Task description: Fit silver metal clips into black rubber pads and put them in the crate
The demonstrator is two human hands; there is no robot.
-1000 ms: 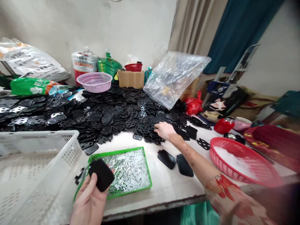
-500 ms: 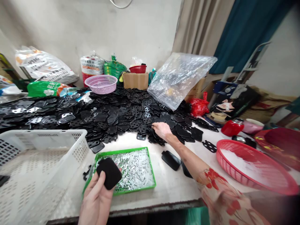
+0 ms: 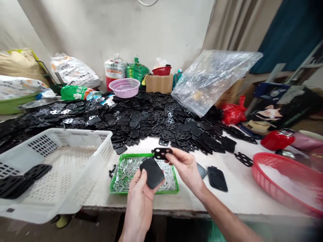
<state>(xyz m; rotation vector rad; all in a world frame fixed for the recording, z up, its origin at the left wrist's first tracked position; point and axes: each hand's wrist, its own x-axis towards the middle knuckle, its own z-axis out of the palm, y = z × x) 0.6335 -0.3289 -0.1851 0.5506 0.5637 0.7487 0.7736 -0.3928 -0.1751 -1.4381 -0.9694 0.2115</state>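
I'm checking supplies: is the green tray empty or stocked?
Stocked, where visible: small silvery pieces spread across the green tray. The left hand and its black plate hide part of it.

Black plates (image 3: 151, 172) in both hands (image 3: 140, 193)

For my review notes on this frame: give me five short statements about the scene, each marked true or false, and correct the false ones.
1. The left hand holds a solid black pad. True.
2. The right hand holds a perforated plate. True.
3. Both held pieces show holes. False: only the perforated plate does.
4. The green tray contains small silvery pieces. True.
5. The green tray stands on the floor. False: it is on the table, beside the white crate.
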